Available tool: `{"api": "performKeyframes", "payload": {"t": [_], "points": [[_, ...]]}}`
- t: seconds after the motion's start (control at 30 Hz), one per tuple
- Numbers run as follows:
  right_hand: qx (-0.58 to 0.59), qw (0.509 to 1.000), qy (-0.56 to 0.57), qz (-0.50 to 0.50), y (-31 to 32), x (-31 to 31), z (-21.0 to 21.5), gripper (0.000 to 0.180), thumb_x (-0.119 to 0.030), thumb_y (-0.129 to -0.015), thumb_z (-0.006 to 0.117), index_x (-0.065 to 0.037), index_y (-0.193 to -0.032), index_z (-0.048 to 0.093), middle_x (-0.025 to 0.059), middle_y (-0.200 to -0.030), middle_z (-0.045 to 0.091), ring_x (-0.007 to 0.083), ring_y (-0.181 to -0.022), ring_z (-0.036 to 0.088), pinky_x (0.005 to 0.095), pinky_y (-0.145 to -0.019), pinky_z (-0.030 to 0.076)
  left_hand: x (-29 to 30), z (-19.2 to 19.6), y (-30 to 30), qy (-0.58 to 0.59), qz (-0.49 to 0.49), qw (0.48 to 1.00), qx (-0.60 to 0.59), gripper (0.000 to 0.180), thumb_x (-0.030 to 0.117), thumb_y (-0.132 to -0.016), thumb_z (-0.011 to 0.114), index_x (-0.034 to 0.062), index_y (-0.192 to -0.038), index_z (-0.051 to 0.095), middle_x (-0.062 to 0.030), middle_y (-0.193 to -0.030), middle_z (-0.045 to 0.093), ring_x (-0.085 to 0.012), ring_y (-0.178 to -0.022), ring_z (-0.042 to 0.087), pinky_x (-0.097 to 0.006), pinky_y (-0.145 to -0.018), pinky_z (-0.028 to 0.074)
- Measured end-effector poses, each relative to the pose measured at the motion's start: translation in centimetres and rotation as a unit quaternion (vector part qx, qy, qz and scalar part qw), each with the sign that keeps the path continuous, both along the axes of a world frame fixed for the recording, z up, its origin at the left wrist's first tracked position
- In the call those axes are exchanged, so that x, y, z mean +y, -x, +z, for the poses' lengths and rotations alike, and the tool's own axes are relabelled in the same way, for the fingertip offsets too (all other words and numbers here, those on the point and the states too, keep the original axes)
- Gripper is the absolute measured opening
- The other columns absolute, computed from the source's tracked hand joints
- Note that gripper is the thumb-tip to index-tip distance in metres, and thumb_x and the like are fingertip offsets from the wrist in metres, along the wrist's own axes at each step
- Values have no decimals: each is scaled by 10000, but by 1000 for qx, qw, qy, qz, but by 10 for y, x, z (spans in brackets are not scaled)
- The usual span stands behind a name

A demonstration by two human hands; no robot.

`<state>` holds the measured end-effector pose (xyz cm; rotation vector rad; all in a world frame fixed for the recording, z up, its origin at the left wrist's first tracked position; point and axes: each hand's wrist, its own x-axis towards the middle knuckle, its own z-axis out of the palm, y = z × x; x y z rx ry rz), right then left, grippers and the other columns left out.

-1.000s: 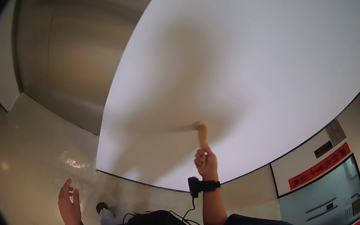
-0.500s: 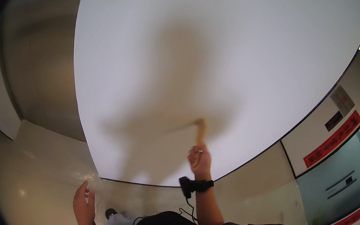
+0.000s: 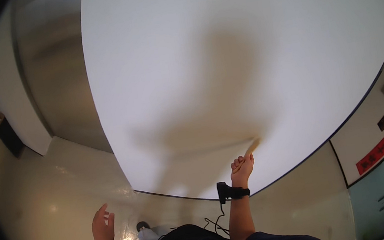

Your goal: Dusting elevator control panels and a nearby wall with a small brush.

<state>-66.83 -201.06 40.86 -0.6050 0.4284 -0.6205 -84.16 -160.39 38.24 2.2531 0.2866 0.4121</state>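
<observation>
Brush (image 3: 253, 146) clenched in right hand (image 3: 242, 168), tip touching white wall (image 3: 241, 53); left hand (image 3: 103, 228) released, well apart.

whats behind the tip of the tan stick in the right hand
Behind the tan stick, held in the right hand, is the white wall panel, crossed by the person's shadow. Whether the tip touches the panel cannot be told. The stick's lower end is hidden in the grip.
</observation>
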Motion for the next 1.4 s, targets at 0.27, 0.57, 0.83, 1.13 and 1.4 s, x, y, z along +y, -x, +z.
{"api": "performKeyframes", "payload": {"t": [0.27, 0.57, 0.83, 1.13, 1.4], "points": [[49, 944, 104, 309, -5, 14, -42, 304, -165, -883, 455, -180, -1176, 374, 7, -602, 414, 89, -400, 358, 203, -328, 269, -36, 38, -7, -88, -78, 993, 33, 330, 190, -782, 615, 34, -1069, 561, -142, -886, 599, -296, -831, 575, -369, -719, 459], [52, 994, 80, 44, -5, -16, -80, 317, -220, -914, 462, -195, -1219, 382, -26, -631, 410, 43, -440, 337, 177, -338, 227, -57, 36, -38, -27, -422, 883, 202, 442, 286, -857, 545, 137, -1257, 432, -141, -1042, 565, -282, -870, 577, -345, -721, 468], [60, 987, 103, 110, -39, 81, -81, 303, -211, -927, 404, -145, -1217, 345, 1, -596, 395, 87, -403, 350, 221, -333, 256, -36, -47, -111, -146, -457, 874, 72, 387, 268, -880, 497, 127, -1237, 446, -128, -931, 571, -299, -828, 555, -381, -722, 457], [93, 969, 74, 215, -71, 269, -98, 253, -266, -896, 454, -198, -1129, 384, -16, -592, 386, 88, -420, 352, 223, -346, 266, 99, -58, -77, 17, -219, 975, 21, 369, 246, -859, 546, 109, -1200, 505, -117, -1036, 588, -245, -890, 577, -329, -748, 467], [77, 935, 25, 346, -112, 378, -107, 84, -272, -895, 460, -210, -922, 410, -20, -624, 407, 95, -440, 364, 229, -364, 304, 228, -47, 6, -73, 22, 997, 33, 347, 256, -834, 553, 88, -1136, 534, -131, -908, 609, -300, -833, 573, -383, -713, 459]]}}
